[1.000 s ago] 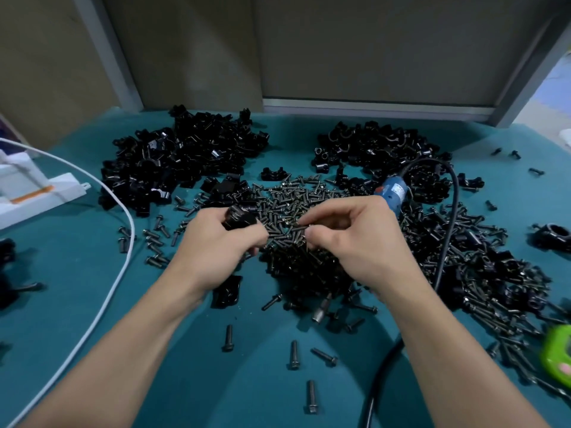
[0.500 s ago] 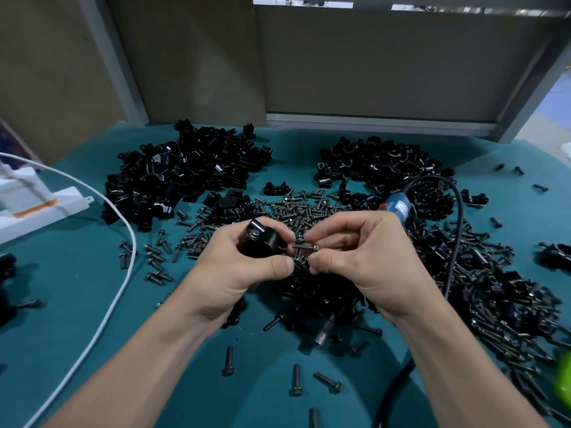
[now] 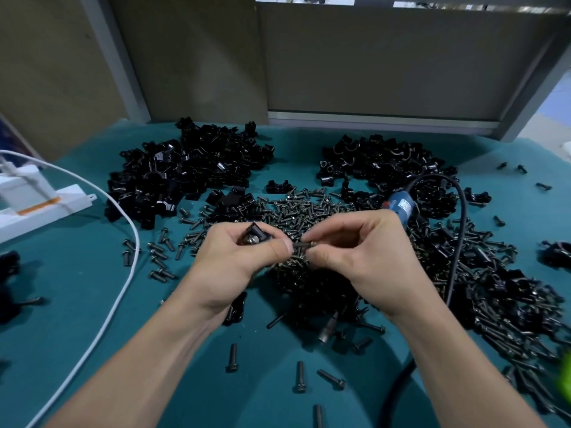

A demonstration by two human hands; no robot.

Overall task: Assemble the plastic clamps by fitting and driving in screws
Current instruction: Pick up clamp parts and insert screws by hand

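My left hand (image 3: pixel 238 257) grips a black plastic clamp (image 3: pixel 255 234), mostly hidden by the fingers, above the middle of the green table (image 3: pixel 77 304). My right hand (image 3: pixel 358 248) pinches a dark screw (image 3: pixel 301 243) between thumb and forefinger, its tip pointing left at the clamp and touching my left thumb. Under both hands lies a heap of loose screws (image 3: pixel 296 208). Piles of black clamp parts sit at the back left (image 3: pixel 185 174) and back right (image 3: pixel 380 162).
A blue electric screwdriver (image 3: pixel 400 205) lies behind my right hand, its black cable (image 3: pixel 457 242) looping round to the front edge. A white cable (image 3: pixel 123 273) and a white box (image 3: pixel 37 205) are at the left. More screws and clamps (image 3: pixel 509 304) cover the right side. Something green (image 3: pixel 564 375) shows at the right edge.
Both hands rose off the screw heap with a clamp and a screw. The right hand brought the screw closer to the clamp, and the left hand turned the clamp.
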